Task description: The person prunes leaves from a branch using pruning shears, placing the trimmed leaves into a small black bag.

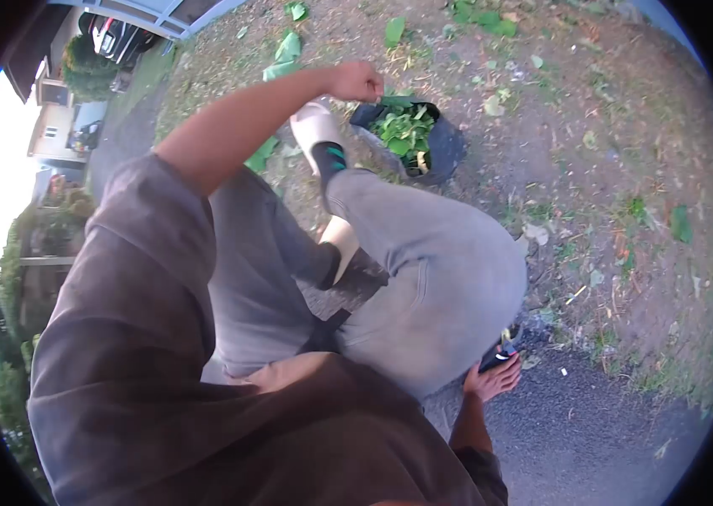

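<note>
My left hand is closed in a fist beside the rim of a dark bag. Whether anything sits inside those fingers is hidden. Loose green leaves fill the bag's open mouth, and a green strip lies along its rim near my fist. Down by my right knee, my right hand is wrapped round a small dark object with bits of yellow and red. My trouser leg partly covers that object, so its kind cannot be made out.
My bent legs and sandalled feet take up the middle. Large leaves and dry scraps are scattered over the bare soil. Dark paving lies at lower right. A vehicle and a house stand farther off.
</note>
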Motion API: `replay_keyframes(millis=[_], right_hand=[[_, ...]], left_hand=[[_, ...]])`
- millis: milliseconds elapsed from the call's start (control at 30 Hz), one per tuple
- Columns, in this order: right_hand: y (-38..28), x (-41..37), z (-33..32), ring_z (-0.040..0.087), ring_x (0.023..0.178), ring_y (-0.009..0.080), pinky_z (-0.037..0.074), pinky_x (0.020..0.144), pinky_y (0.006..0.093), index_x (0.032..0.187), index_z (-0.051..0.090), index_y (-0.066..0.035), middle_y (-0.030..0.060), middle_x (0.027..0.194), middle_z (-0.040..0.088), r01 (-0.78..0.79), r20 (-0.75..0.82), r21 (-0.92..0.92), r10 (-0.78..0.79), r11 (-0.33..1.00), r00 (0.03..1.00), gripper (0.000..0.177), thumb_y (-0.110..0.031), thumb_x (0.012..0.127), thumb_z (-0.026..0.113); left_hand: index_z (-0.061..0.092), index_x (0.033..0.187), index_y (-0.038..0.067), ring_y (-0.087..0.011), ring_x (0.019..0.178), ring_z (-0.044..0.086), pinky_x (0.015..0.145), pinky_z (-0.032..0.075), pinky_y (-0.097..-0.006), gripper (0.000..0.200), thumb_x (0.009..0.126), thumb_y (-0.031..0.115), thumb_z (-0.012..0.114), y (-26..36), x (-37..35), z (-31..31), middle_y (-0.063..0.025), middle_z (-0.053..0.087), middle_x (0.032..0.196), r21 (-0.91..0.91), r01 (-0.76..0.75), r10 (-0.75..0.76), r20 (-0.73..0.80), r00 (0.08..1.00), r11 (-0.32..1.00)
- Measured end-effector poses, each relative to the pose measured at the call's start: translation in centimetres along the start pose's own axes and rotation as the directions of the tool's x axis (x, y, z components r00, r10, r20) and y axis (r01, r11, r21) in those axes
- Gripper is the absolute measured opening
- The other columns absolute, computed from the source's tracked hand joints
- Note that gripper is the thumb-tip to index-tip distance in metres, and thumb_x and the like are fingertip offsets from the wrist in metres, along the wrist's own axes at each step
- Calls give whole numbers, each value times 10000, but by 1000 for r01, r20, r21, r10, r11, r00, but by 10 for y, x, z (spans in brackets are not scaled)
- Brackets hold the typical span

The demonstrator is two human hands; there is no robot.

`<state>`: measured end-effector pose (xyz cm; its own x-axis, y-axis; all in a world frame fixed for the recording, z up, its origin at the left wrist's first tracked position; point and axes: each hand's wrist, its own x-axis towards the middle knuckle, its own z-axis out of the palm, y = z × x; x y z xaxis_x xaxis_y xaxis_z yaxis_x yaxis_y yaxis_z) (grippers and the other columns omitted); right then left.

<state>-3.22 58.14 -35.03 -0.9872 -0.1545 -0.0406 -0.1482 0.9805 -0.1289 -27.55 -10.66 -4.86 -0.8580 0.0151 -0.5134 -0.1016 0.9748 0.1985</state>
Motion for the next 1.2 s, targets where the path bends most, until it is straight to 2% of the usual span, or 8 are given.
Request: replay_keyframes(millis=[233, 500, 667, 733, 767, 833, 933, 1200], right_hand=[[7, 3, 12, 273, 1549, 377, 185, 1261, 573, 1647, 215, -43, 197, 1668, 296, -10, -12, 6, 10, 1000, 1000, 1066, -825, 941, 378], [-2, 10, 16, 304, 1518, 404, 223, 1233, 579, 1638, 228, -21, 220, 1643, 321, -7, -17, -50, 7, 999, 1000, 1080, -833, 942, 382], [9, 7, 16, 358, 1481, 418, 307, 1190, 585, 1631, 232, -17, 230, 1606, 363, 75, 105, -148, -59, 986, 993, 1054, -769, 944, 503], [3, 18, 12, 461, 1398, 421, 388, 1132, 578, 1599, 296, -14, 223, 1545, 434, -76, 201, -127, 100, 989, 974, 1010, -680, 922, 640], [2, 19, 16, 588, 1237, 408, 505, 983, 523, 1542, 400, -26, 199, 1417, 559, 46, 71, -216, -31, 975, 997, 917, -653, 920, 649], [-55, 23, 20, 597, 1244, 375, 504, 999, 500, 1532, 424, -38, 179, 1401, 595, 43, 88, -442, -4, 896, 996, 830, -566, 933, 652], [-67, 44, -27, 592, 1252, 374, 496, 1008, 505, 1536, 420, -44, 174, 1410, 591, 76, 167, -394, -10, 916, 986, 825, -558, 933, 650], [-173, 263, -48, 579, 1276, 371, 477, 1031, 518, 1545, 411, -58, 163, 1433, 578, 409, 353, -44, -368, 912, 860, 812, -538, 934, 646]], left_hand=[[729, 1028, 90, -183, 823, 694, 792, 554, -369, 198, 967, 250, 630, 9, -124, 10, -53, 728, 859, -252, 212, -188, 114, 975, 944], [587, 1158, 23, -211, 813, 683, 744, 553, -379, 233, 990, 162, 507, -96, -108, -1, -97, 672, 866, -331, 317, -290, 131, 948, 889], [630, 1146, 47, -303, 804, 697, 737, 553, -443, 342, 1001, 316, 476, -191, -266, 51, -170, 671, 899, -466, 625, -719, -35, 695, 627], [674, 1187, 56, -410, 1009, 711, 882, 560, -493, 397, 1013, 375, 513, -222, -350, 157, -233, 718, 1120, 9, 453, -451, -84, 889, 891], [662, 1233, 52, -385, 1048, 719, 942, 561, -466, 411, 995, 381, 598, -186, -363, 175, -204, 730, 1119, -210, 691, -635, 278, 721, 692], [639, 1260, 54, -379, 1092, 689, 970, 540, -474, 446, 969, 392, 628, -235, -369, 212, -197, 708, 1160, -182, 642, -566, 337, 752, 745], [572, 1342, 62, -363, 1225, 600, 1053, 474, -497, 597, 891, 426, 717, -132, -445, 325, -177, 642, 1286, -194, 495, -329, 539, 775, 847], [422, 1494, 65, -308, 1504, 376, 1246, 263, -539, 1070, 648, 473, 937, 8, -508, 537, -132, 470, 1541, -289, 138, 61, 585, 809, 947]])
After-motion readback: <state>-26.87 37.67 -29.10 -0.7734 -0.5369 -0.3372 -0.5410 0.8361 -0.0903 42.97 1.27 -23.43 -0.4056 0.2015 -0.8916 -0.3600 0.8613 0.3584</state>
